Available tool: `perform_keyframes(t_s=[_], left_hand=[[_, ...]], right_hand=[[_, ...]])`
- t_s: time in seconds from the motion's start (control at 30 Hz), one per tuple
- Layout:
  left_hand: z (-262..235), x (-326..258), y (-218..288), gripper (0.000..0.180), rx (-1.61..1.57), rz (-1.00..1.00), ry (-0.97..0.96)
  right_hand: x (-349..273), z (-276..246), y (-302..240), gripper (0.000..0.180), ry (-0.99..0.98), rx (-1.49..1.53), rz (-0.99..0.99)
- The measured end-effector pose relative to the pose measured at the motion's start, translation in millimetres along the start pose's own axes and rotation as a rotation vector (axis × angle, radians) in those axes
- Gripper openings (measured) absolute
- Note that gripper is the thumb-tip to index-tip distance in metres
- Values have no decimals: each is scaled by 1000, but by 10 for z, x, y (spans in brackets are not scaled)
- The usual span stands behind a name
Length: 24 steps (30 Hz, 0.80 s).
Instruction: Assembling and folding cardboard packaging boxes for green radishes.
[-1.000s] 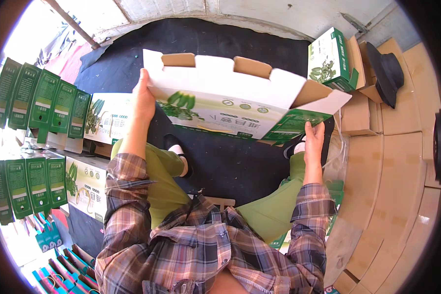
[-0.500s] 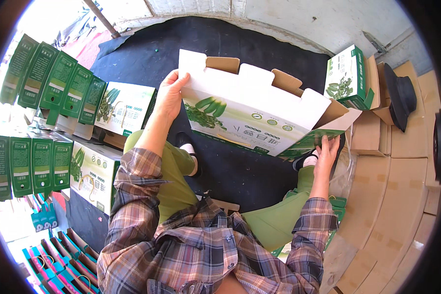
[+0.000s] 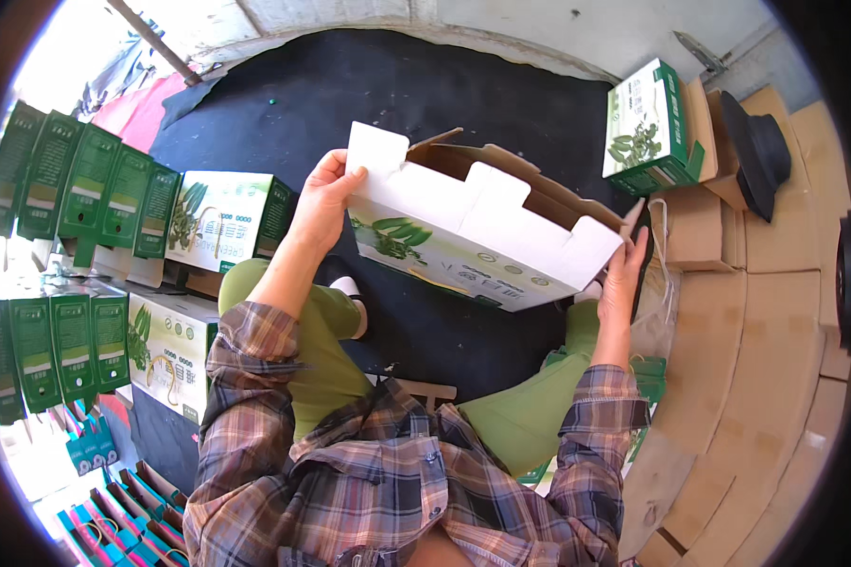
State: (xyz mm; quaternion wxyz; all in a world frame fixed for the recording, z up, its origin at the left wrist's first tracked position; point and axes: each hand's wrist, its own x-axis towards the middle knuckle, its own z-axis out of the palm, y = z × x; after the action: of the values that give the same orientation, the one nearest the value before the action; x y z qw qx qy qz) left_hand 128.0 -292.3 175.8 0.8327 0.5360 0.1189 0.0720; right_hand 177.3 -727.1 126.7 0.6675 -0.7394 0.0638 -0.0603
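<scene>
A white and green printed cardboard box (image 3: 444, 248) is held in front of me above my knees. Its top flaps stand up, and the brown inside shows between them. My left hand (image 3: 326, 194) pinches the box's upper left corner, thumb on the white flap. At the other end my right hand (image 3: 619, 283) grips the right side, with the fingertips up by the end flap. Part of the right hand's hold is hidden behind the box edge.
Rows of green and white boxes (image 3: 222, 219) stand on the left. Pink and blue cartons (image 3: 123, 529) lie at lower left. On the right are another printed box (image 3: 645, 128), a black hat (image 3: 761, 156) and stacked brown cartons (image 3: 700, 354). Black sheeting (image 3: 425, 80) covers the floor.
The box has tilted, its top now turned more toward me. The right end flap that stuck out has folded in, and my right hand has moved up along that end.
</scene>
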Motion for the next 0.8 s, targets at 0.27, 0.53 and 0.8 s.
perform_keyframes(t_s=[0.27,0.53,0.8], left_hand=[[-13,-37,-85,11,95,-6,-79],[48,-70,-65,14,68,97,-81],[190,-270,110,14,560,341,-128]], right_hand=[[-17,133,-97,101,-71,-129,48],[-38,97,-87,65,49,-20,112],[-119,-60,-191,51,-101,283,110]])
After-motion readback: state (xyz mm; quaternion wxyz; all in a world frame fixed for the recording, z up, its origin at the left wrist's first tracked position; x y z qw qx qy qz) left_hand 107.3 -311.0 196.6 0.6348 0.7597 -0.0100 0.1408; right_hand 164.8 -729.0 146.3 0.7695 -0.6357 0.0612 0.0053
